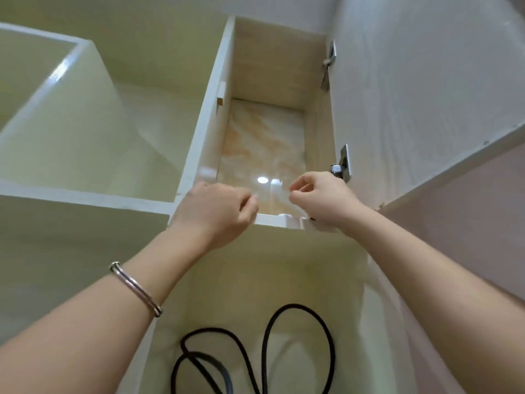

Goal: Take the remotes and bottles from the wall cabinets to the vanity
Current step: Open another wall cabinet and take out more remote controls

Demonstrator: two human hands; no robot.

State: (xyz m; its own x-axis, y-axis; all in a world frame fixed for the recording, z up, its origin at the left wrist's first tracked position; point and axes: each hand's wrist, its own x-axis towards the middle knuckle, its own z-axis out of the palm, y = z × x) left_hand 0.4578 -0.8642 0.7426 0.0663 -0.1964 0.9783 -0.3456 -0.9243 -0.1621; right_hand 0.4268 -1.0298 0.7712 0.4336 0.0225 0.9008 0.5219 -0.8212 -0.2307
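I look up into an open wall cabinet (216,155) with a glossy marble-patterned back. A pale, see-through bottle-like thing (279,199) stands at the shelf's front edge (270,220), but it is too faint to name for sure. My left hand (216,211) is raised just left of it, fingers loosely curled, with nothing in it. My right hand (321,197) is just right of it, fingers loosely curled too, fingertips close to the pale thing; I cannot tell if they touch. No remote is in view.
The cabinet door (426,95) stands open on the right, on two metal hinges (342,164). Open white shelves (71,123) lie to the left. In the compartment below lies a looped black cable (267,351). A metal bangle (136,288) is on my left wrist.
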